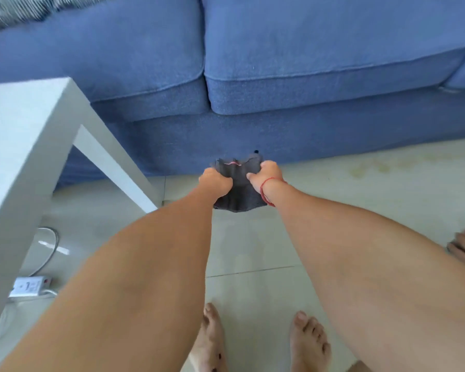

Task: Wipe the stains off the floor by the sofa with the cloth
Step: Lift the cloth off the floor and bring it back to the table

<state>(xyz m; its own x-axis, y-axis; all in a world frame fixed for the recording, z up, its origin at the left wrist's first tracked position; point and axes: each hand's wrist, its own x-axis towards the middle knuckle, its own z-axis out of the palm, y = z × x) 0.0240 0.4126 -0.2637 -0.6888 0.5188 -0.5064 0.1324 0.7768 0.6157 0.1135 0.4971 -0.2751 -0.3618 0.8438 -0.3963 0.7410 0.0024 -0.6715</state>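
Two bare feet (258, 342) nearest camera, on pale tiled floor (253, 251). Beyond them, left hand (215, 181) and right hand (265, 174) fisted on grey cloth (236, 189), one grip per side, cloth bunched between, held above floor. Right of grip, farther out: yellowish stains (381, 166) on tiles. Just behind grip: blue sofa (306, 76) base. Left: white tabletop (19, 124).

Two hands, the left hand (215, 181) and right hand (263, 174), grip one grey cloth (236, 189) at centre frame. One blue sofa (279, 76) shows two seat cushions. One white surface (24, 135) stands left; one power strip (30, 287) lies lower left.
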